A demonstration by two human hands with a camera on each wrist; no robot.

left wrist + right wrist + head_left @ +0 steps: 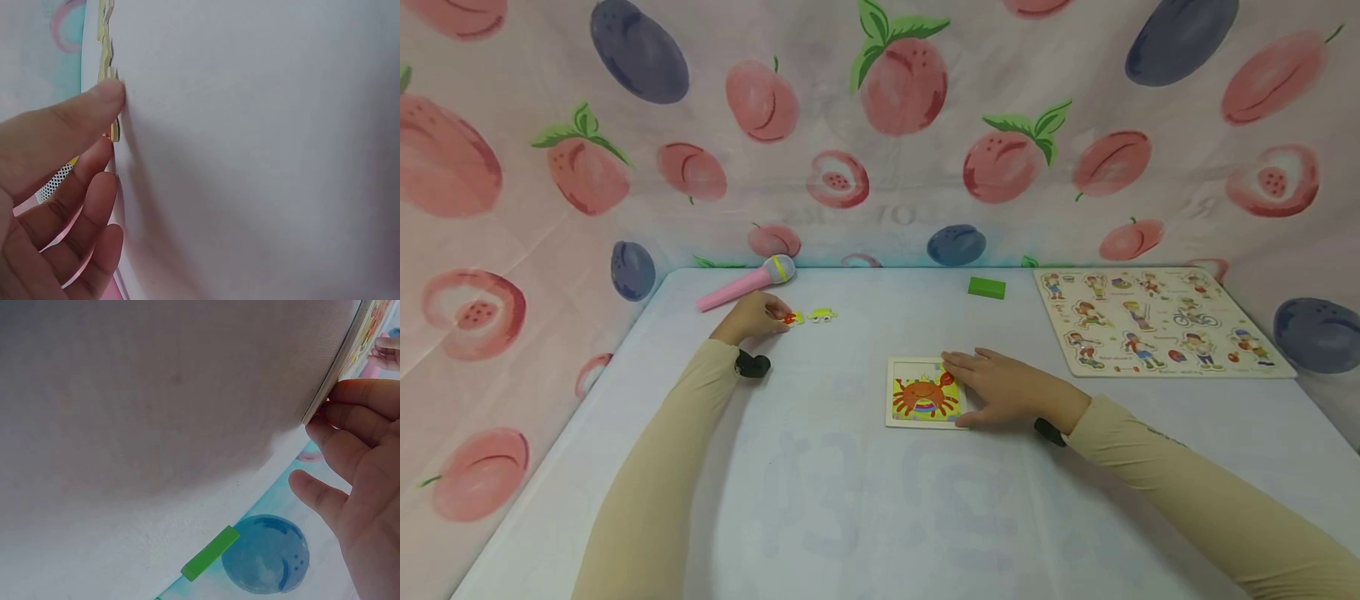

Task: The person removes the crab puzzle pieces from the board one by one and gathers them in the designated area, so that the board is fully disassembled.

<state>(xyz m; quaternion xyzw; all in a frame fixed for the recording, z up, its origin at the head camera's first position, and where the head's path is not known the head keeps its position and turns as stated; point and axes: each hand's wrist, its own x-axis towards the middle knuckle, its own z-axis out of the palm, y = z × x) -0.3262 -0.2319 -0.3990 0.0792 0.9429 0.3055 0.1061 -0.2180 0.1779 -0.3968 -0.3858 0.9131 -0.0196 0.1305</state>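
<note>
With its thumb and fingertips, my left hand pinches a small red-and-yellow jigsaw piece at the table's far left. Beside it lies a yellow jigsaw piece. Seen from the left wrist, the thumb covers part of the pinched piece. Near the middle of the table is a square crab puzzle in a pale frame. My right hand rests at the puzzle's right edge, its fingers extended over the border and hiding part of it. In the right wrist view, fingertips touch the frame's edge.
A pink toy microphone lies behind my left hand. Toward the back stands a green block. A large wooden board with sports figures occupies the right rear. Fruit-printed cloth hangs along the table's back edge.
</note>
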